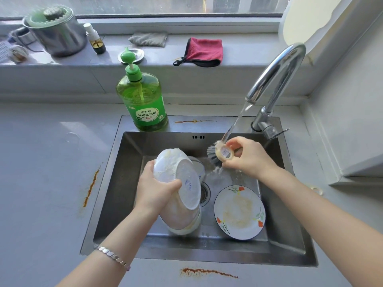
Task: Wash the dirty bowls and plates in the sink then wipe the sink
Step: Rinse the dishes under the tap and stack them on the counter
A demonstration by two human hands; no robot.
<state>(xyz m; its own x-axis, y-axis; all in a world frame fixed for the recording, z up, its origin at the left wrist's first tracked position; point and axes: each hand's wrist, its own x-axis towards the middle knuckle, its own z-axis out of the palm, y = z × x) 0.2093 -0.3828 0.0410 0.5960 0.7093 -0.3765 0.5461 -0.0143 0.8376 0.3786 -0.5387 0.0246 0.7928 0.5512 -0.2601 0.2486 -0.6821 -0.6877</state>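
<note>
My left hand [154,190] grips a soapy white bowl [178,177] by its rim, tilted with its base toward me, over the steel sink [116,183]. Below it lie more stacked white dishes [184,223], and another white bowl [199,168] sits partly hidden behind it. My right hand [247,157] holds a round dish brush [220,153] with grey bristles under the running water from the faucet [275,79]. A flower-patterned plate [239,212], smeared with residue, leans in the sink's right part. The drain [204,193] sits between the bowl and the plate.
A green dish-soap pump bottle [143,100] stands on the sink's back rim. On the windowsill lie a red cloth [204,51], a grey cloth [148,38], a metal pot [55,32], a small bottle [95,39] and a sink strainer lid [132,55]. Rust stains mark the grey counter [41,162].
</note>
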